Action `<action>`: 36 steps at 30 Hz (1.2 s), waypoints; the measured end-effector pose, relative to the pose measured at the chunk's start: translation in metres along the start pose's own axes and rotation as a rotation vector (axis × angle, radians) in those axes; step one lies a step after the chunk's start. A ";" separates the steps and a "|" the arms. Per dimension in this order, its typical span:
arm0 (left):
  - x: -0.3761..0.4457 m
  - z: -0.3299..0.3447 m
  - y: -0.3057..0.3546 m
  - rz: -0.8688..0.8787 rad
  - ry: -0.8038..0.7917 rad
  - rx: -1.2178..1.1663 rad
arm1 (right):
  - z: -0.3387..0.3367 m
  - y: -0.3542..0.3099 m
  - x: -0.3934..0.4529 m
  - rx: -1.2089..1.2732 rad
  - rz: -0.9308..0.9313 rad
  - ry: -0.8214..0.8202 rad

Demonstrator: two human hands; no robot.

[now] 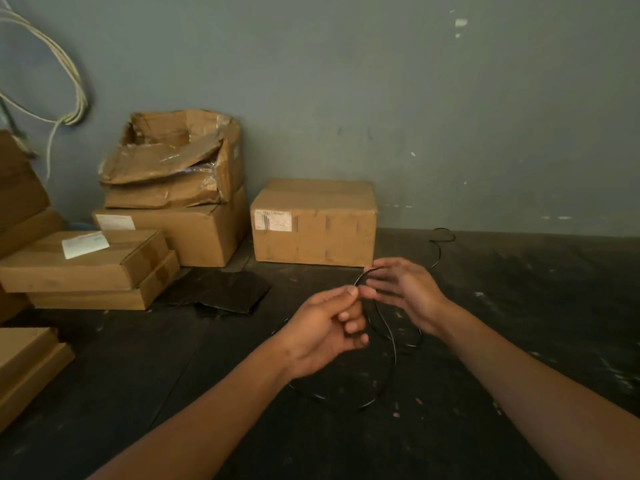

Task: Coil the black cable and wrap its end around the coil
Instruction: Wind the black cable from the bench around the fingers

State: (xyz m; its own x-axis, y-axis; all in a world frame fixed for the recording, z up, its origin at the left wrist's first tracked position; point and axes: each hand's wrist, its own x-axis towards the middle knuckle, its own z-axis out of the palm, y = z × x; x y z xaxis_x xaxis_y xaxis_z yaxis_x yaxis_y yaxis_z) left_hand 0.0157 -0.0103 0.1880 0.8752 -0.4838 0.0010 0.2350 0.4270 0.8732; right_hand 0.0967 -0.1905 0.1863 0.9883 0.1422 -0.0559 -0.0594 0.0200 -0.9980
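Fingers (351, 293) of the left hand (325, 336) pinch the black cable (391, 336) above the floor (519, 306); the right hand (403, 289) is spread open beside it. Hanging loops could slip and tangle if that pinch loosens.

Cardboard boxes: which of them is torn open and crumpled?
The crumpled box on top of the stack by the wall. Its flaps gape and sag, while the sealed box beside it and the rest look closed.
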 end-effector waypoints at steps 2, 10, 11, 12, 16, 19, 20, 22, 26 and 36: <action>-0.001 0.007 0.014 0.019 -0.059 -0.060 | 0.000 0.002 -0.002 -0.174 -0.093 -0.020; 0.003 0.020 0.050 0.120 -0.052 -0.026 | 0.012 -0.004 -0.006 -0.454 -0.404 0.000; 0.005 0.020 0.055 0.129 -0.040 -0.024 | 0.013 -0.003 -0.007 -0.474 -0.424 -0.005; 0.006 0.019 0.059 0.137 -0.029 -0.024 | 0.014 -0.002 -0.007 -0.488 -0.441 -0.017; 0.011 0.018 0.076 0.196 -0.024 -0.008 | 0.020 0.005 -0.011 -0.538 -0.454 -0.077; 0.016 0.017 0.088 0.229 -0.041 0.000 | 0.027 0.013 -0.015 -0.559 -0.399 -0.160; 0.017 0.017 0.092 0.230 -0.058 0.012 | 0.029 0.015 -0.017 -0.571 -0.378 -0.187; 0.021 0.017 0.100 0.216 -0.109 0.067 | 0.034 0.014 -0.021 -0.603 -0.362 -0.240; 0.030 0.007 0.109 0.181 -0.134 0.164 | 0.043 0.002 -0.033 -0.661 -0.374 -0.351; 0.042 -0.037 0.118 0.155 0.073 0.388 | 0.053 -0.051 -0.067 -0.820 -0.488 -0.429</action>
State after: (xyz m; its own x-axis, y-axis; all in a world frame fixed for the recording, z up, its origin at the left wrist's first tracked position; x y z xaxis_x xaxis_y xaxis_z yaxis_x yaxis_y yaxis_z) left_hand 0.0959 0.0478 0.2728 0.9187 -0.3748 0.1248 -0.0665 0.1647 0.9841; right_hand 0.0258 -0.1487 0.2425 0.7367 0.6418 0.2130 0.6050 -0.4848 -0.6317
